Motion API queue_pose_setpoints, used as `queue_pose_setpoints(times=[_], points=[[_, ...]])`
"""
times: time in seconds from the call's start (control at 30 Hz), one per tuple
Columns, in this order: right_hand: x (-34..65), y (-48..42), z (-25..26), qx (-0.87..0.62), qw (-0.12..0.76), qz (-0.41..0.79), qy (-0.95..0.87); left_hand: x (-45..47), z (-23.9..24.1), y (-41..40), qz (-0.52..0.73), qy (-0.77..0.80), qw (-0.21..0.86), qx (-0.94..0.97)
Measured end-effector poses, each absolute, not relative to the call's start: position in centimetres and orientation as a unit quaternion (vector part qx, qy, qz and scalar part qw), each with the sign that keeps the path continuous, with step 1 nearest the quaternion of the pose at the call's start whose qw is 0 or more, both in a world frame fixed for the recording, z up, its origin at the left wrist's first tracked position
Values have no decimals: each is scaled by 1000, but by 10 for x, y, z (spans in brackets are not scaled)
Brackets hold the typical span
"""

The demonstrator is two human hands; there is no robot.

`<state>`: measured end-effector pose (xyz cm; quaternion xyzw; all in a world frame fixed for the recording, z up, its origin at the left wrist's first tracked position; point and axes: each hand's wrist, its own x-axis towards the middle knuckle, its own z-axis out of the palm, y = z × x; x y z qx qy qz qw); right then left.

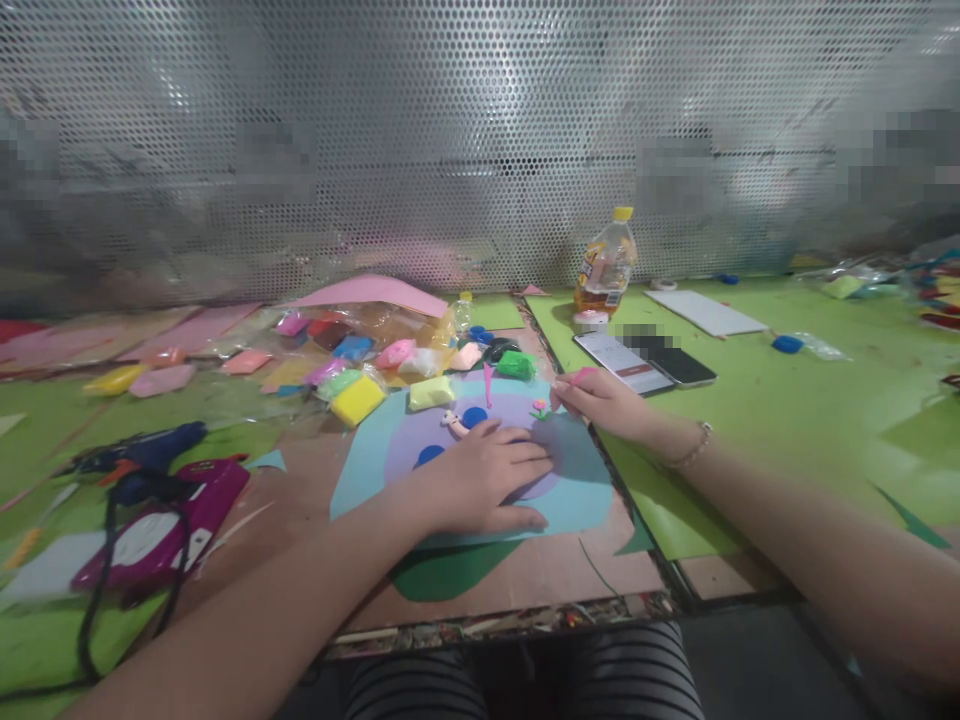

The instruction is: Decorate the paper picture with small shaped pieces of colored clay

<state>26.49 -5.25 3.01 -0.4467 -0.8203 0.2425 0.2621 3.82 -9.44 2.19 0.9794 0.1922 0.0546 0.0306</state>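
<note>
My left hand (499,478) lies flat with fingers spread on a light blue paper sheet (356,480) that bears a purple oval (401,435). Close to its fingers are a white-and-pink clay figure (454,424) and a blue clay disc (475,416); a second blue disc (430,455) is beside the wrist. At the sheet's right edge, my right hand (596,400) has its fingers pinched, with a small pink piece (583,375) showing at them; its exact kind is unclear. Just left of those fingertips sits a pink clay flower with green leaves (540,408). A pink modelling tool (488,385) lies farther left.
Several clay packets, including yellow (358,400) and green (517,364), lie behind the sheet. A drink bottle (606,265) and phones (626,362) are at the right back. At left are a glue gun (161,445) and a magenta device (169,525) with a black cord.
</note>
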Motion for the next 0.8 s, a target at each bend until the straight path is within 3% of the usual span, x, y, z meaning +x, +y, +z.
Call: queue_pose_setpoints(times=[0.47, 0.8], points=[[261, -51, 28, -443, 256, 341, -789, 38, 21, -94, 61, 192, 37, 979], [258, -54, 32, -451, 247, 339, -788, 37, 20, -94, 60, 192, 38, 979]])
